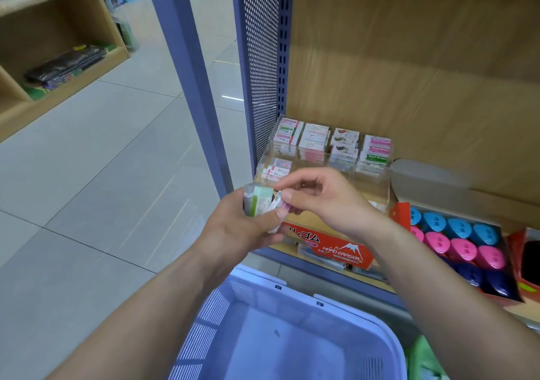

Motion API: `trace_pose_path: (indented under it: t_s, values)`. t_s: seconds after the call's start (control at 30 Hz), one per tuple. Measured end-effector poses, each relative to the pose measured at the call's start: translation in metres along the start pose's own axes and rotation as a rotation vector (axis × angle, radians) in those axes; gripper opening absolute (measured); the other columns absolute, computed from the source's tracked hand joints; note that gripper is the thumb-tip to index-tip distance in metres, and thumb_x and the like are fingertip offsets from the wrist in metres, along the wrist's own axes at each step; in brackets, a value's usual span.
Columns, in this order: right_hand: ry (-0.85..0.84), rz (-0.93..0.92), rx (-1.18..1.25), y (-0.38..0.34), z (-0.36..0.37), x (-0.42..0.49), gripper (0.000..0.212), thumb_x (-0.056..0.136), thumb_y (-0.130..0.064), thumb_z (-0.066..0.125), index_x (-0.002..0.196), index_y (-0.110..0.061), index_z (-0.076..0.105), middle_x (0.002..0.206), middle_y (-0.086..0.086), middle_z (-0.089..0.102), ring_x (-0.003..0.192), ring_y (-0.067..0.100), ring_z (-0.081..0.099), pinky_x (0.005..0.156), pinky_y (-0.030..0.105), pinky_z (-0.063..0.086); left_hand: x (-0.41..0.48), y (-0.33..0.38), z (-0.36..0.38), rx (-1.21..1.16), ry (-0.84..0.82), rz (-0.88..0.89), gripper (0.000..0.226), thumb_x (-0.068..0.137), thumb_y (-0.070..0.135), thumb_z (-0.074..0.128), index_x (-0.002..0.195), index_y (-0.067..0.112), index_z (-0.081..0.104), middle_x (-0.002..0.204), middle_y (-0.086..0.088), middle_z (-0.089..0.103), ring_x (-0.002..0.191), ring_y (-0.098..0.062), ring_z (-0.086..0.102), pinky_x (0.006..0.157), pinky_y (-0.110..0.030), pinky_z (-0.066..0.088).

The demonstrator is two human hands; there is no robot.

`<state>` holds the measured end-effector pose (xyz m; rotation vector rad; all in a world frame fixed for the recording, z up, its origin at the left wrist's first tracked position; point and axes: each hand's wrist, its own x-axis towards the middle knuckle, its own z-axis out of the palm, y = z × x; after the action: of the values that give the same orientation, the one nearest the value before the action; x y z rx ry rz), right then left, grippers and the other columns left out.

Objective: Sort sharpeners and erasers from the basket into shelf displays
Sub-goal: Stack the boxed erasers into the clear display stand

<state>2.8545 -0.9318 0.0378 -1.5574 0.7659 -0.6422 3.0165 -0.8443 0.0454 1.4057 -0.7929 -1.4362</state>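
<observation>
My left hand [248, 227] grips a small stack of wrapped erasers [257, 201], pale green and white, in front of the shelf. My right hand [318, 195] pinches one thin eraser [279, 202] at the edge of that stack with thumb and forefinger. Just behind the hands stands a clear acrylic display [330, 148] whose compartments hold rows of packaged erasers. A red "Hard Eraser" box [339, 248] lies on the shelf below my right wrist. The blue plastic basket [292, 300] sits under my forearms; its visible inside looks bare.
A red tray of blue, pink and dark round sharpeners [458, 245] sits to the right on the shelf. A blue perforated upright [260, 58] bounds the shelf on the left. Tiled floor and a wooden bookcase [58, 58] lie further left. Something green [423, 359] lies beside the basket.
</observation>
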Motion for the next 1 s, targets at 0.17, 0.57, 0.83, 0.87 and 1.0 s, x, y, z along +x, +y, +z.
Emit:
trace_pose_path:
  t_s: [0.17,0.57,0.83,0.87,1.0]
  values:
    - [0.049,0.057,0.048,-0.008,-0.010,-0.011,0.013,0.096,-0.003,0.062,0.106,-0.003,0.070,0.089,0.013,0.066,0.068,0.016,0.066,0.068,0.026,0.058,-0.001,0.003,0.000,-0.077,0.013,0.028,0.033,0.088,0.001,0.069,0.120,0.006,0.062,0.101,-0.013,0.074,0.086,-0.023,0.074,0.065,-0.022,0.058]
    - [0.154,0.223,-0.070,0.029,-0.037,-0.063,0.020,0.085,0.002,0.075,0.102,-0.009,0.073,0.090,0.011,0.073,0.077,0.024,0.071,0.079,0.032,0.060,-0.003,-0.013,-0.003,0.257,-0.069,-0.062,0.019,0.101,0.010,0.057,0.120,0.013,0.057,0.091,-0.004,0.069,0.080,-0.017,0.069,0.072,-0.030,0.058]
    - [0.529,0.206,-0.264,0.069,-0.077,-0.016,0.017,0.088,-0.014,0.076,0.103,-0.021,0.072,0.090,0.000,0.073,0.076,0.017,0.072,0.076,0.038,0.061,0.005,-0.020,0.002,0.542,-0.009,0.023,0.018,0.097,0.021,0.064,0.113,0.026,0.057,0.096,0.001,0.073,0.081,-0.014,0.069,0.064,-0.025,0.052]
    - [0.535,0.177,-0.313,0.073,-0.079,-0.001,0.017,0.088,-0.015,0.076,0.104,-0.021,0.073,0.091,-0.003,0.073,0.079,0.013,0.071,0.078,0.035,0.060,0.007,-0.020,0.003,0.530,0.013,0.032,0.018,0.096,0.021,0.065,0.112,0.025,0.058,0.095,0.000,0.073,0.079,-0.015,0.069,0.063,-0.024,0.052]
    - [0.491,0.087,-0.514,0.081,-0.072,0.056,0.020,0.090,-0.015,0.070,0.109,-0.022,0.072,0.098,-0.011,0.069,0.087,-0.002,0.061,0.072,0.015,0.049,0.014,-0.021,0.001,0.447,0.101,0.053,0.014,0.094,0.017,0.068,0.108,0.018,0.066,0.082,-0.002,0.073,0.070,-0.013,0.069,0.066,-0.028,0.059]
